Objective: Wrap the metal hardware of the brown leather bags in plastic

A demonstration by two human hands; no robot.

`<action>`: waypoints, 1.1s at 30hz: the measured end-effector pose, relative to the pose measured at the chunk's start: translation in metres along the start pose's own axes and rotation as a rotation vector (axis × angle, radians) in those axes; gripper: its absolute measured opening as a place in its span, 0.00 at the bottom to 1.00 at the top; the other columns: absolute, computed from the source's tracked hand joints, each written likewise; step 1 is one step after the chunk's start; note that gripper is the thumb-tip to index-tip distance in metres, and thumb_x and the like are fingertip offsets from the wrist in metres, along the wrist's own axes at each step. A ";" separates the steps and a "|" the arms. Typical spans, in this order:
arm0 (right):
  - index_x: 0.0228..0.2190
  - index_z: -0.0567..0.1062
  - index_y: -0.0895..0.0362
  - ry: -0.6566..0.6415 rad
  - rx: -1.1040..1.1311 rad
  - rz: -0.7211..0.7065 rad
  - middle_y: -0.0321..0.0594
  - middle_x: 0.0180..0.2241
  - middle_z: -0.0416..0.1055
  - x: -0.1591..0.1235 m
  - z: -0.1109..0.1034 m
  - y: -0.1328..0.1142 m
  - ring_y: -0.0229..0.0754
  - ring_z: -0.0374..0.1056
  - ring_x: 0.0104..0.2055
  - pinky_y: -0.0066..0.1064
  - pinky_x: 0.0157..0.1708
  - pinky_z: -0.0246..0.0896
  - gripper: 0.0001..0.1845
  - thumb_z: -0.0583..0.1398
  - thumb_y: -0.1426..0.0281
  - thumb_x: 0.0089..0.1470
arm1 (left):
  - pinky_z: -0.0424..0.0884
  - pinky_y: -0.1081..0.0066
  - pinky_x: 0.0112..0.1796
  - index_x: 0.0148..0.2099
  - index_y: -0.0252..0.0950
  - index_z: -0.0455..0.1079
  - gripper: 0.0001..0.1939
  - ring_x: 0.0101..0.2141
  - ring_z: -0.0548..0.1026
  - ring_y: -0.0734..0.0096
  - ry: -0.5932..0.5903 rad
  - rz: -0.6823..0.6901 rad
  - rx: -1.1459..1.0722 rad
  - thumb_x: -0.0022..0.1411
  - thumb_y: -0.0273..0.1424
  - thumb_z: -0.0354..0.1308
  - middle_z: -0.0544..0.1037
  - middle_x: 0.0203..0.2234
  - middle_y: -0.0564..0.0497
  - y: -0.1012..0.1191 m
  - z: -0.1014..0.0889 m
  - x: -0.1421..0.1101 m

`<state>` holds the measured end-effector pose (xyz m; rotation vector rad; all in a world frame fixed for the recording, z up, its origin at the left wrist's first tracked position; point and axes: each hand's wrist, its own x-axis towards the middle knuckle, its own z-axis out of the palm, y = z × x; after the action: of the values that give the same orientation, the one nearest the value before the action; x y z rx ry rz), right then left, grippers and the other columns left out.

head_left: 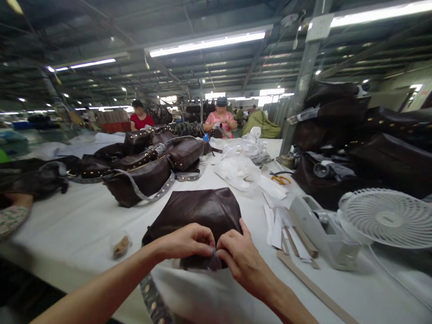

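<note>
At lower centre of the frame, the left hand [187,241] and the right hand [243,260] sit nearly touching, both pinching the bunched lower edge of a dark brown leather bag [196,213]. The right thumb presses on the leather near its upper corner. This bag lies flat on the white-covered worktop [75,237], with a studded strap [154,299] trailing below it toward the bottom edge. Directly beyond, at centre left, similar brown bags with studded straps [144,178] lie heaped. To the right of the hands are loose paper strips [275,225], a grey dispenser [320,229], and a white desk fan [389,217]. Orange-handled scissors [281,179] lie near clear plastic bags [237,167]. Dark bags [344,138] are piled at right. At far left, a co-worker's hand [18,200] rests against a dark bag. Two more workers, one in a red top [141,121] and one in a pink top [220,122], sit at the far end of the worktop.
</note>
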<state>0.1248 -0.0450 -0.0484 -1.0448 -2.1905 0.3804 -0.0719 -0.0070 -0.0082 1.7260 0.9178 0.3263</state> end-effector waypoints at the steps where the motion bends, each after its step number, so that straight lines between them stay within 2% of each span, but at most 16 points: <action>1: 0.30 0.70 0.55 -0.025 0.017 0.029 0.33 0.29 0.70 0.002 -0.002 -0.002 0.40 0.69 0.37 0.63 0.62 0.31 0.07 0.55 0.77 0.56 | 0.58 0.77 0.28 0.34 0.34 0.71 0.09 0.27 0.63 0.77 -0.003 0.022 0.002 0.51 0.32 0.63 0.69 0.24 0.57 0.001 -0.001 0.001; 5: 0.44 0.74 0.51 -0.066 0.106 0.068 0.35 0.33 0.72 0.012 -0.011 -0.004 0.41 0.69 0.40 0.61 0.63 0.23 0.16 0.56 0.76 0.55 | 0.61 0.76 0.28 0.40 0.34 0.67 0.12 0.28 0.67 0.74 0.055 0.117 -0.014 0.55 0.35 0.60 0.71 0.26 0.56 0.006 -0.011 -0.001; 8: 0.37 0.79 0.48 -0.048 0.153 0.064 0.35 0.33 0.74 0.019 -0.015 -0.005 0.42 0.70 0.40 0.59 0.64 0.21 0.14 0.55 0.74 0.56 | 0.69 0.68 0.40 0.49 0.36 0.66 0.23 0.39 0.73 0.65 0.167 0.250 0.140 0.52 0.37 0.65 0.76 0.38 0.49 0.009 -0.017 -0.019; 11: 0.30 0.78 0.51 0.042 0.175 0.097 0.34 0.29 0.74 0.028 -0.015 -0.009 0.42 0.69 0.36 0.54 0.64 0.25 0.09 0.57 0.71 0.55 | 0.64 0.58 0.53 0.55 0.39 0.65 0.36 0.52 0.68 0.54 0.396 0.406 0.481 0.43 0.32 0.71 0.71 0.52 0.43 0.003 -0.011 -0.041; 13: 0.26 0.74 0.53 0.090 0.158 0.113 0.33 0.26 0.72 0.036 -0.013 -0.014 0.40 0.68 0.32 0.54 0.64 0.25 0.09 0.56 0.69 0.55 | 0.65 0.57 0.52 0.52 0.38 0.67 0.28 0.51 0.69 0.54 0.583 0.476 0.665 0.47 0.27 0.67 0.71 0.51 0.43 -0.009 0.003 -0.052; 15: 0.24 0.71 0.54 0.113 0.127 0.111 0.32 0.25 0.70 0.045 -0.013 -0.022 0.40 0.66 0.31 0.54 0.64 0.26 0.09 0.55 0.70 0.54 | 0.71 0.62 0.44 0.44 0.37 0.69 0.13 0.42 0.73 0.61 0.779 0.527 0.748 0.56 0.23 0.59 0.75 0.40 0.45 -0.024 0.020 -0.056; 17: 0.24 0.70 0.54 0.112 0.095 0.104 0.32 0.25 0.70 0.056 -0.014 -0.030 0.40 0.66 0.31 0.54 0.63 0.28 0.08 0.55 0.71 0.53 | 0.72 0.64 0.41 0.41 0.36 0.69 0.09 0.37 0.73 0.63 0.948 0.590 0.793 0.60 0.21 0.53 0.75 0.35 0.46 -0.036 0.034 -0.053; 19: 0.23 0.69 0.54 0.079 0.063 0.084 0.32 0.25 0.70 0.069 -0.017 -0.038 0.41 0.65 0.32 0.54 0.62 0.31 0.08 0.55 0.72 0.53 | 0.71 0.57 0.46 0.48 0.35 0.68 0.15 0.45 0.73 0.57 1.117 0.644 0.874 0.59 0.20 0.51 0.75 0.43 0.41 -0.041 0.038 -0.049; 21: 0.23 0.68 0.54 0.043 0.026 0.046 0.32 0.24 0.69 0.084 -0.020 -0.045 0.41 0.65 0.32 0.53 0.62 0.33 0.08 0.55 0.72 0.53 | 0.67 0.50 0.51 0.56 0.34 0.64 0.23 0.53 0.67 0.49 1.273 0.666 0.931 0.57 0.19 0.52 0.71 0.52 0.36 -0.037 0.034 -0.045; 22: 0.23 0.68 0.54 0.035 0.005 0.021 0.32 0.24 0.69 0.092 -0.021 -0.049 0.41 0.65 0.32 0.52 0.61 0.35 0.08 0.54 0.72 0.53 | 0.66 0.49 0.52 0.56 0.34 0.64 0.24 0.54 0.66 0.48 1.316 0.681 0.914 0.57 0.20 0.52 0.70 0.53 0.35 -0.034 0.031 -0.044; 24: 0.23 0.67 0.54 0.042 -0.033 -0.029 0.32 0.24 0.68 0.107 -0.023 -0.056 0.41 0.64 0.32 0.50 0.59 0.42 0.08 0.54 0.73 0.53 | 0.68 0.55 0.49 0.51 0.34 0.69 0.18 0.49 0.71 0.52 1.304 0.696 0.742 0.59 0.22 0.52 0.74 0.47 0.38 -0.027 0.027 -0.044; 26: 0.23 0.66 0.54 0.074 -0.052 -0.066 0.33 0.24 0.68 0.121 -0.022 -0.062 0.41 0.64 0.31 0.47 0.55 0.49 0.08 0.54 0.73 0.52 | 0.72 0.66 0.38 0.40 0.35 0.72 0.08 0.36 0.75 0.62 1.143 0.614 0.424 0.61 0.26 0.52 0.77 0.34 0.44 -0.024 0.028 -0.043; 28: 0.22 0.66 0.54 0.108 -0.047 -0.087 0.33 0.24 0.68 0.134 -0.021 -0.066 0.41 0.64 0.31 0.45 0.52 0.52 0.08 0.54 0.73 0.52 | 0.69 0.72 0.30 0.36 0.35 0.73 0.06 0.28 0.74 0.68 0.967 0.464 0.060 0.60 0.29 0.55 0.76 0.28 0.47 -0.029 0.031 -0.039; 29: 0.22 0.65 0.54 0.124 -0.039 -0.093 0.33 0.24 0.68 0.139 -0.020 -0.068 0.41 0.64 0.30 0.44 0.51 0.53 0.08 0.54 0.73 0.52 | 0.69 0.73 0.29 0.38 0.34 0.73 0.07 0.30 0.74 0.67 0.933 0.414 -0.105 0.58 0.31 0.58 0.77 0.30 0.47 -0.032 0.031 -0.035; 31: 0.22 0.65 0.54 0.139 -0.015 -0.109 0.32 0.23 0.68 0.150 -0.018 -0.070 0.40 0.64 0.30 0.41 0.49 0.54 0.08 0.54 0.73 0.52 | 0.69 0.74 0.30 0.46 0.34 0.72 0.19 0.34 0.75 0.65 0.978 0.402 -0.412 0.53 0.37 0.64 0.78 0.36 0.45 -0.037 0.026 -0.028; 33: 0.23 0.66 0.54 0.122 0.012 -0.144 0.32 0.23 0.68 0.160 -0.016 -0.073 0.39 0.64 0.29 0.38 0.46 0.56 0.08 0.54 0.72 0.53 | 0.66 0.76 0.25 0.47 0.33 0.71 0.27 0.29 0.73 0.69 1.038 0.441 -0.671 0.48 0.44 0.68 0.77 0.31 0.47 -0.035 0.015 -0.023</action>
<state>0.0213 0.0320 0.0724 -0.8743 -2.1354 0.2572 -0.0925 -0.0307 -0.0396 1.0388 0.9392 1.7182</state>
